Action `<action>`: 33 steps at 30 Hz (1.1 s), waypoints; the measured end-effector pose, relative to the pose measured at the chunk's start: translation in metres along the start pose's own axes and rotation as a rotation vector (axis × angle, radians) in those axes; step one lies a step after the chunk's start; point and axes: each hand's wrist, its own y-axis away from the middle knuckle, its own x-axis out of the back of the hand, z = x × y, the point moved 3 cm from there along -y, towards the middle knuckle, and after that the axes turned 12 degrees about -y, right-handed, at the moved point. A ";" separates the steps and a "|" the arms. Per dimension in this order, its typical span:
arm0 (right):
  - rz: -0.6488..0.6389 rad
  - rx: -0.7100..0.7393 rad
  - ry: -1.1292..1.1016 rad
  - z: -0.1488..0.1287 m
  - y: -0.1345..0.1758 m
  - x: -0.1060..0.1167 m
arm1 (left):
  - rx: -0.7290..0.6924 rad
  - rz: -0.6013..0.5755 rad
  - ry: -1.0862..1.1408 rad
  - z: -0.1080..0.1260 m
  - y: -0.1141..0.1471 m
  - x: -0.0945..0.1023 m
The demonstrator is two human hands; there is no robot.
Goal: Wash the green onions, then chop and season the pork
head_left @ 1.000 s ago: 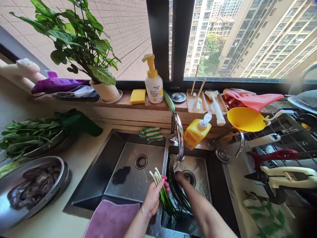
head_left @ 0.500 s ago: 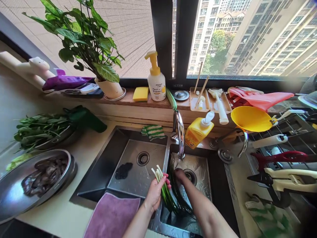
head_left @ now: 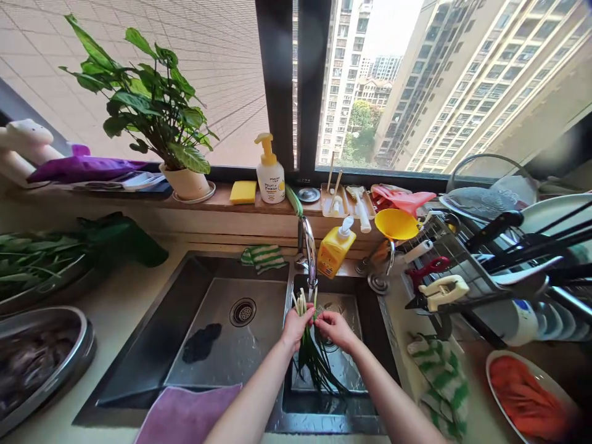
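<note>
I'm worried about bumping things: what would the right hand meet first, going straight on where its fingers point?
Most likely the green stalks in the left hand; depth is unclear, so contact may already exist.

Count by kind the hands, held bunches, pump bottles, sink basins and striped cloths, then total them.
Hands: 2 (left hand, right hand)
Held bunches: 1 (green stalks)
Pump bottles: 2 (white bottle, yellow bottle)
Sink basins: 2 (left basin, right basin)
Striped cloths: 2 (rear cloth, right cloth)
Total: 9
</note>
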 end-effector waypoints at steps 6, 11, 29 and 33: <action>0.139 0.110 0.046 -0.023 0.007 -0.004 | -0.015 -0.045 -0.023 0.008 0.009 0.006; 0.306 0.200 0.090 -0.047 -0.001 -0.012 | -0.068 -0.030 -0.033 0.016 0.017 0.004; 0.380 0.211 0.064 -0.060 -0.019 0.006 | -0.028 -0.081 -0.137 0.000 0.029 0.015; 0.446 0.171 -0.059 -0.059 -0.026 0.008 | -0.029 -0.089 -0.171 -0.003 0.030 0.017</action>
